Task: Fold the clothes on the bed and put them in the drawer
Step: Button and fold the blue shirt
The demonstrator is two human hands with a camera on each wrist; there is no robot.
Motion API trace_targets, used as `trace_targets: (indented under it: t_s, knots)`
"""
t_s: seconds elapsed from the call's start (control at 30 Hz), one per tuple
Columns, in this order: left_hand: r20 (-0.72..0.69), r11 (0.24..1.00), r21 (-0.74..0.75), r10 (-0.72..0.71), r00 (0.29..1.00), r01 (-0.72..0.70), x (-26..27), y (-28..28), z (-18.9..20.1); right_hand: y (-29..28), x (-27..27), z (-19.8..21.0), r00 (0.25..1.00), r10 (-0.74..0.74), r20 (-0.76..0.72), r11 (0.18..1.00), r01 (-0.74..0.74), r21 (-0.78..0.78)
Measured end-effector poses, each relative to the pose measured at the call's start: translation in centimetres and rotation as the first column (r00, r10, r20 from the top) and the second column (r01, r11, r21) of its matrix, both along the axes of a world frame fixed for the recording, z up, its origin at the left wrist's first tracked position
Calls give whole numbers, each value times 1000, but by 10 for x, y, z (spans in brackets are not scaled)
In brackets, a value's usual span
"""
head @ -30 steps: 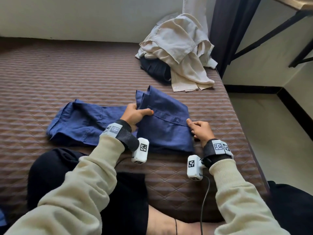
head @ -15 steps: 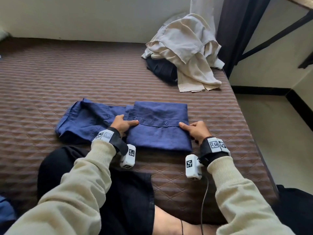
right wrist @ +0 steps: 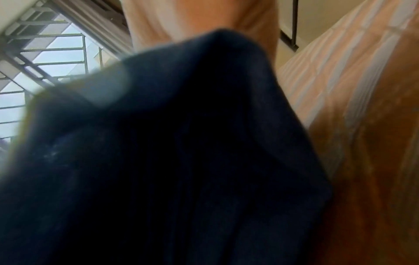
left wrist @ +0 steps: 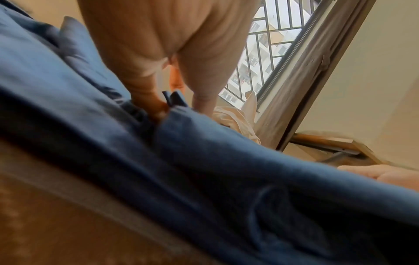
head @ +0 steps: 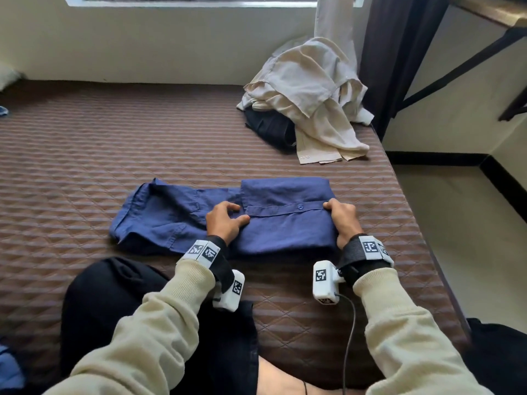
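Head view puts you on a brown quilted bed (head: pixel 142 143) beneath a barred window (left wrist: pixel 267 53). Your left hand (head: pixel 225 220) pinches the blue shirt (head: pixel 285 218) with curled fingers; your right hand (head: pixel 343 220) curls round its right fold edge.

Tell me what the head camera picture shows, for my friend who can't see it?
Two hands hold a half-folded blue shirt flat on a brown quilted bed: the left hand grips the middle, the right hand its right edge. A heap of cream clothes over a dark garment waits at the bed's far right corner, under a window.
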State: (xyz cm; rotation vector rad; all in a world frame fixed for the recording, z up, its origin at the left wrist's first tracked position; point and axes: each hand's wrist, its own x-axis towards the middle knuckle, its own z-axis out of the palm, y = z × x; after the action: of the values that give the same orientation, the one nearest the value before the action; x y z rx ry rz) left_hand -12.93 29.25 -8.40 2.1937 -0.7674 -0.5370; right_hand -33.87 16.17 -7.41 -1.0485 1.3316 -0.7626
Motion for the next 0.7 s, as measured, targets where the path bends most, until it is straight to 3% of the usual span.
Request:
trace_targets:
  t_s: [0.07, 0.13, 0.23, 0.27, 0.4, 0.5, 0.57, 0.63, 0.7]
  knots:
    - [17, 995, 8, -103, 994, 103, -13, -7, -2, -8, -17, 4, 999, -33, -4, 999, 33, -5]
    - [152, 980, 69, -195, 969, 187, -31, -17, -2, -13, -35, 8, 999, -19, -50, 999, 17, -31]
    - [478, 962, 218, -254, 841, 166, -63, -31, 5, -24, -54, 21, 980, -73, -187, 987, 44, -153]
    - [521, 946, 253, -312, 795, 205, -74, -37, 6, -27, -60, 30, 965, -112, -238, 975, 60, -212]
    - [283, 796, 264, -604, 745, 545, -96, -57, 2, -35, -74, 74, 926, -136, -353, 926, -8, -378]
    - [191, 743, 193, -669, 718, 641, -89, -62, 6, -29, -64, 104, 847, -90, -523, 865, -194, -463]
    - [37, 809, 47, -587, 809, 585, -72, -58, 13, -19, -41, 124, 814, -77, -576, 788, -304, -535]
    - [-197, 909, -152, -413, 889, 388, -45, -50, 19, -10, -6, 139, 788, -45, -614, 712, -406, -574]
    - [-408, 965, -227, -218, 887, 133, -12, -37, 31, 3, 40, 144, 743, -19, -669, 644, -502, -576]
